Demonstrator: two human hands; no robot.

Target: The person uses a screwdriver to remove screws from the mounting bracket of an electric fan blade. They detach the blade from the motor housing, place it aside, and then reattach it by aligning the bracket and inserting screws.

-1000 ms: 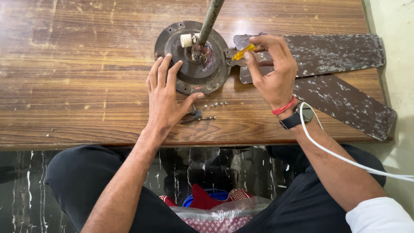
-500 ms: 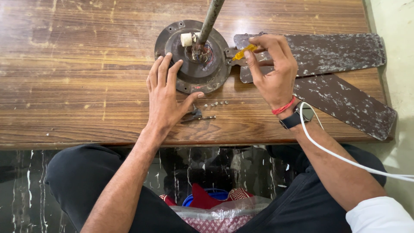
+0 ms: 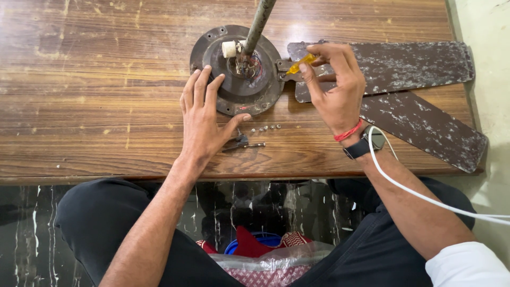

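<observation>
A domestic room serving as an improvised repair spot. The work surface is a worn, scratched wood-veneer table (image 3: 79, 95) of household kind, set against a plain pale wall (image 3: 486, 21). The floor (image 3: 21, 234) is polished black marble with white veining, a finish typical of a home interior. A dismantled ceiling fan lies on the table: its round motor housing (image 3: 234, 85) and two weathered brown blades (image 3: 414, 64). Loose small screws (image 3: 268, 128) rest directly on the wood, unsorted. A plastic bag of cloth items (image 3: 265, 263) sits on the floor under the table edge.
</observation>
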